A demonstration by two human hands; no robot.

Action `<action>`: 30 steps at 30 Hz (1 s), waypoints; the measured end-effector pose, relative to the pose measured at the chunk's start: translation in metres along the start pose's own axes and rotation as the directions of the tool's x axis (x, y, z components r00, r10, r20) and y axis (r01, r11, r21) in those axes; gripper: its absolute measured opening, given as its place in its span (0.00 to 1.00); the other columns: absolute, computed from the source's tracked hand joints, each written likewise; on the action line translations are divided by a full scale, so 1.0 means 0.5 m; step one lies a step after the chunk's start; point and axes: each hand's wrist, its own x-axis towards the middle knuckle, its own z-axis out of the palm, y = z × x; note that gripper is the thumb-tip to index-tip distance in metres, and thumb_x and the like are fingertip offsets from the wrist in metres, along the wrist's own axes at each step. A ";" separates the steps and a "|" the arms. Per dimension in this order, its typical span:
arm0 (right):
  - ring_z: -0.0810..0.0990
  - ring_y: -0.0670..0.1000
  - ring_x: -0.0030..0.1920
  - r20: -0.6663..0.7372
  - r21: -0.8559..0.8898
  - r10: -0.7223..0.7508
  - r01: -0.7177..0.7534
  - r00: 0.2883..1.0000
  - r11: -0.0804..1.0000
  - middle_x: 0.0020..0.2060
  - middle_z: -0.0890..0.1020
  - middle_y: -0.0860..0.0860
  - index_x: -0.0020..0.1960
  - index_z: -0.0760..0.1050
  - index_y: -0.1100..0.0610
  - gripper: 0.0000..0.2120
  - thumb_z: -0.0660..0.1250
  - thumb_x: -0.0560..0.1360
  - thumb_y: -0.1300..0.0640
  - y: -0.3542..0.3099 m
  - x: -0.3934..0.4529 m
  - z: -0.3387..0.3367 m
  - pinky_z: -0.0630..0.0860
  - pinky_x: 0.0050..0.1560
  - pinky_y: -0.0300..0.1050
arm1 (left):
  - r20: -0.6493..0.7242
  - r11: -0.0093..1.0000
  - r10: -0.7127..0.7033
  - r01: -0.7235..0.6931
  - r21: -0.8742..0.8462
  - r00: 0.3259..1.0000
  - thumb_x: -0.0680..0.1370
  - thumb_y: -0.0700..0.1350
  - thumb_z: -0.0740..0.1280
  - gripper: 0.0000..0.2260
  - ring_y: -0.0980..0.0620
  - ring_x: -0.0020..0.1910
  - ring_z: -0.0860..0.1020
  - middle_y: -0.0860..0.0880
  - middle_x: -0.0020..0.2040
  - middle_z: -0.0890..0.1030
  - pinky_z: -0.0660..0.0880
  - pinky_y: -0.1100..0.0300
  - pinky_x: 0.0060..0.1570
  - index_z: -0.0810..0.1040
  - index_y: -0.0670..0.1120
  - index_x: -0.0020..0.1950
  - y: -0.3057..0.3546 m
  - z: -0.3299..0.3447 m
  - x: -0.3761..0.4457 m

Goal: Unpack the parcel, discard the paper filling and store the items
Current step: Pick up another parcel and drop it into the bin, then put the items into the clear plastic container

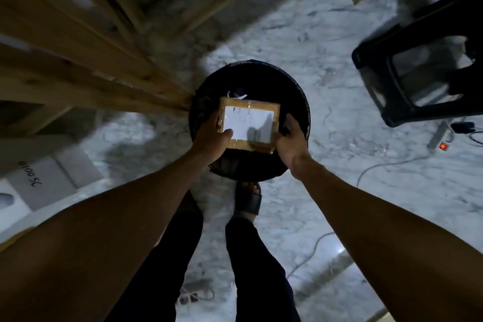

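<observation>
Parcel point(248, 123) held above bin point(300, 102), at centre. Left hand point(211, 138) on parcel's 9 o'clock edge, right hand point(290, 141) on its 3 o'clock edge. Wooden frame point(86, 60) at 10 o'clock, stool point(418, 60) at 2 o'clock, power strip point(441, 136) at 3 o'clock on floor.

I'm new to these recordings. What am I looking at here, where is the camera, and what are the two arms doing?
There is no machine here: the camera sits on a person's head and looks straight down, so you see their own bare arms, dark trousers and a sandalled foot. The left hand and right hand together hold a small taped brown parcel with a white label, each gripping one side. It is held right above a round black bin standing on the pale marbled floor. Wooden shelving is at the left, a black stool at the upper right, and a power strip with a lit switch lies nearby. The picture is dim and blurred.
</observation>
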 end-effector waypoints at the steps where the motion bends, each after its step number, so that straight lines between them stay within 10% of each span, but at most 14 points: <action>1: 0.74 0.55 0.66 0.010 -0.019 -0.019 0.019 1.000 1.000 0.68 0.73 0.53 0.76 0.58 0.51 0.30 0.63 0.78 0.62 -0.012 -0.011 -0.003 0.71 0.67 0.51 | -0.010 1.000 0.010 -0.010 0.015 1.000 0.80 0.46 0.64 0.29 0.44 0.69 0.70 0.45 0.73 0.69 0.66 0.60 0.56 0.56 0.53 0.79 0.013 -0.009 -0.012; 5: 0.75 0.51 0.61 0.019 0.016 -0.094 0.094 0.995 0.995 0.57 0.75 0.45 0.77 0.58 0.52 0.28 0.63 0.79 0.61 -0.077 -0.101 -0.025 0.72 0.67 0.51 | -0.022 0.997 0.080 -0.079 0.023 0.997 0.80 0.44 0.62 0.27 0.44 0.59 0.76 0.45 0.70 0.73 0.67 0.60 0.47 0.57 0.52 0.78 0.070 -0.064 -0.098; 12: 0.67 0.54 0.73 0.066 -0.109 -0.226 0.233 0.972 0.966 0.75 0.66 0.51 0.78 0.56 0.49 0.29 0.62 0.80 0.56 -0.235 -0.337 -0.094 0.66 0.72 0.53 | -0.007 0.963 0.248 -0.246 0.113 0.969 0.82 0.45 0.61 0.25 0.48 0.52 0.79 0.41 0.66 0.76 0.69 0.60 0.45 0.59 0.50 0.78 0.192 -0.220 -0.328; 22: 0.63 0.55 0.74 0.121 -0.270 -0.509 0.522 0.852 0.809 0.76 0.63 0.53 0.77 0.57 0.53 0.25 0.58 0.82 0.54 -0.428 -0.631 -0.123 0.63 0.73 0.51 | 0.005 0.843 0.528 -0.525 0.112 0.849 0.81 0.50 0.60 0.22 0.51 0.69 0.72 0.48 0.70 0.73 0.69 0.54 0.69 0.65 0.49 0.75 0.286 -0.420 -0.631; 30: 0.69 0.52 0.68 0.130 -0.322 -0.708 0.705 0.694 0.632 0.70 0.69 0.51 0.74 0.63 0.51 0.22 0.60 0.81 0.52 -0.598 -0.715 -0.015 0.69 0.66 0.49 | -0.440 0.849 0.508 -0.518 0.109 0.741 0.81 0.47 0.60 0.21 0.51 0.70 0.71 0.50 0.71 0.72 0.68 0.53 0.69 0.65 0.52 0.74 0.247 -0.641 -0.646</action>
